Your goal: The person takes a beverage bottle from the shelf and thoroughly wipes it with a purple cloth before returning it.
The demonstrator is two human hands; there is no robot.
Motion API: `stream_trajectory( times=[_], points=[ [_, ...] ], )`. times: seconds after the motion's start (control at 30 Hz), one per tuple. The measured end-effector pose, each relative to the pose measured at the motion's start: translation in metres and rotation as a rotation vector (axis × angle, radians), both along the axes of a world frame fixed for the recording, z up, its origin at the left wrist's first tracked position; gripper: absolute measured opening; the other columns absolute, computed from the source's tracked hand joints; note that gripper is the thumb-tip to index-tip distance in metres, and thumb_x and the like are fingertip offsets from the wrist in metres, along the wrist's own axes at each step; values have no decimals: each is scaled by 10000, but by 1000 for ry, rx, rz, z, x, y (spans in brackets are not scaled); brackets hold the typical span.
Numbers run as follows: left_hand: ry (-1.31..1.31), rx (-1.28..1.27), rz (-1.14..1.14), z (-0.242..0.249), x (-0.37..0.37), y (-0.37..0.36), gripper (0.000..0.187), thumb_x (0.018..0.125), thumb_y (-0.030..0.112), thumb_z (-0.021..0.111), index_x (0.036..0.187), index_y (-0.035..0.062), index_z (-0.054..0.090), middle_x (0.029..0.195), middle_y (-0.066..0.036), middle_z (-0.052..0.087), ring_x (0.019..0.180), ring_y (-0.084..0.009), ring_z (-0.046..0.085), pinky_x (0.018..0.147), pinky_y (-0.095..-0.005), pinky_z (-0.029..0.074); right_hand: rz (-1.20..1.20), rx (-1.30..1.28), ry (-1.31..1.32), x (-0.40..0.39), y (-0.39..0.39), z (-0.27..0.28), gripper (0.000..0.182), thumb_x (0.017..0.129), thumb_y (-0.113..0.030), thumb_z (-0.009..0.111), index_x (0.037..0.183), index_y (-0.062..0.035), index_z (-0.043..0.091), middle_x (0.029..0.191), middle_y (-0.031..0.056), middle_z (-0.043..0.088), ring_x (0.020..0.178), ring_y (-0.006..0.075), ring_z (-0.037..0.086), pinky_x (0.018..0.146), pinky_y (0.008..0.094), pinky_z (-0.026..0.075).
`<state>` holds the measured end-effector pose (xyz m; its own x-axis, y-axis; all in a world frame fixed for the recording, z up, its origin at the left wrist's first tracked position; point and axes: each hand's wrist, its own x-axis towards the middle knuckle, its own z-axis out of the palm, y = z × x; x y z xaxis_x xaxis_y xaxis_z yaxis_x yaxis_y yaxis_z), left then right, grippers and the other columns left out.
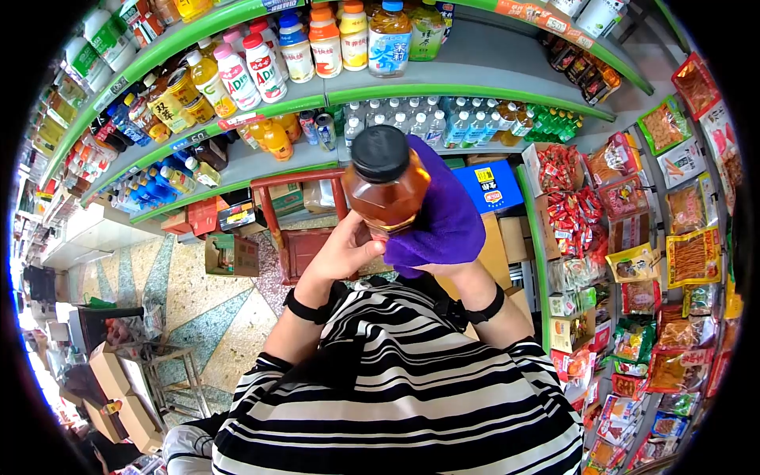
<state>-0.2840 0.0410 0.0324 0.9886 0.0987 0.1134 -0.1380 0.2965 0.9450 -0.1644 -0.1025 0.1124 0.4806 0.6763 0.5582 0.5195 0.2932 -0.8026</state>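
A bottle of amber-brown drink with a black cap (pixel 385 190) is held up in front of my chest. My left hand (pixel 348 247) grips its lower part, the thumb across the near side. A purple cloth (pixel 447 218) lies against the bottle's right side and hangs over my right hand (pixel 451 271). Most of that hand is under the cloth, so its fingers are hidden. Ahead is a shelf (pixel 467 79) with bottled drinks, among them a blue-capped jasmine tea bottle (pixel 389 43) and a green tea bottle (pixel 427 36).
A red wooden chair (pixel 309 249) stands below the shelf, beside a cardboard box (pixel 231 255) on the floor. At the right a rack holds red-wrapped snacks (pixel 576 222) and hanging packets (pixel 693 257). A blue box (pixel 487 187) is beyond the cloth.
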Motion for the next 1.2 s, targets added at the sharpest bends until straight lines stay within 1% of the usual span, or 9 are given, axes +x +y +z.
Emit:
stream_trajectory(
  times=[0.03, 0.13, 0.2, 0.43, 0.6, 0.8, 0.93, 1.1, 1.2],
  points=[
    [-48, 15, 11, 1, -1, -2, 767, 845, 383, 676, 1400, 26, 285, 1304, -54, 422, 1123, -139, 464, 962, -307, 381, -17, -9, -42, 2, 1, 0, 946, 670, -421, 814, 1366, 30, 358, 1401, 192, 399, 1305, 311, 385, 1066, 386, 303],
    [-57, -288, 9, 3, 2, -9, 838, 849, 429, 649, 1439, 34, 204, 1370, -76, 386, 1213, -171, 423, 1023, -341, 336, 9, -34, -119, 6, 1, 2, 925, 705, -341, 804, 1381, 57, 313, 1412, 173, 385, 1309, 276, 370, 1083, 390, 273],
    [-94, -403, -8, 13, 1, -14, 849, 892, 445, 567, 1476, 72, 77, 1481, -94, 263, 1345, -225, 306, 1088, -400, 271, -20, 38, -113, 4, 5, 0, 878, 701, -442, 784, 1334, 36, 408, 1386, 202, 410, 1303, 334, 385, 1066, 406, 298],
    [49, -693, 142, -6, 1, -2, 419, 950, 481, 428, 1091, 94, 507, 1000, -66, 607, 912, -191, 606, 817, -348, 487, -41, -9, -21, 0, 2, 0, 732, 749, -352, 766, 1292, 35, 464, 1357, 197, 445, 1315, 328, 367, 1078, 410, 275],
    [54, -762, 192, 32, 8, -6, 647, 946, 568, 325, 1329, 59, 440, 1166, -146, 592, 1012, -265, 606, 907, -401, 488, 41, -21, -33, 4, 4, -9, 776, 756, -193, 768, 1355, 70, 351, 1438, 194, 339, 1345, 288, 321, 1096, 394, 264],
    [49, -817, 151, 33, 12, 0, 811, 847, 712, 379, 1314, 52, 447, 1149, -157, 592, 1000, -280, 607, 898, -414, 494, 63, 7, -76, 4, 6, -10, 749, 778, -137, 747, 1366, 84, 339, 1461, 206, 306, 1358, 274, 297, 1091, 381, 282],
    [23, -998, 23, 32, 17, 2, 929, 782, 803, 328, 1280, 30, 459, 1015, -208, 601, 833, -325, 606, 717, -401, 518, 50, -17, -131, 4, 5, -14, 768, 786, -123, 738, 1394, 49, 301, 1384, 197, 411, 1252, 269, 443, 1029, 375, 382],
    [-19, -1097, -253, 12, 27, 12, 1004, 770, 826, 288, 1166, -72, 500, 844, -258, 594, 627, -306, 574, 573, -378, 492, 227, -80, 353, -6, 2, -39, 768, 785, -105, 731, 1406, -10, 289, 1163, 139, 513, 951, 196, 591, 842, 333, 512],
    [-26, -1064, -268, 14, 31, 11, 1043, 751, 837, 306, 1060, -138, 511, 689, -246, 557, 519, -296, 545, 471, -334, 489, 356, 2, 538, -6, 1, -39, 751, 803, -129, 715, 1411, -19, 288, 1211, 144, 500, 1003, 214, 580, 874, 349, 497]
  ],
)
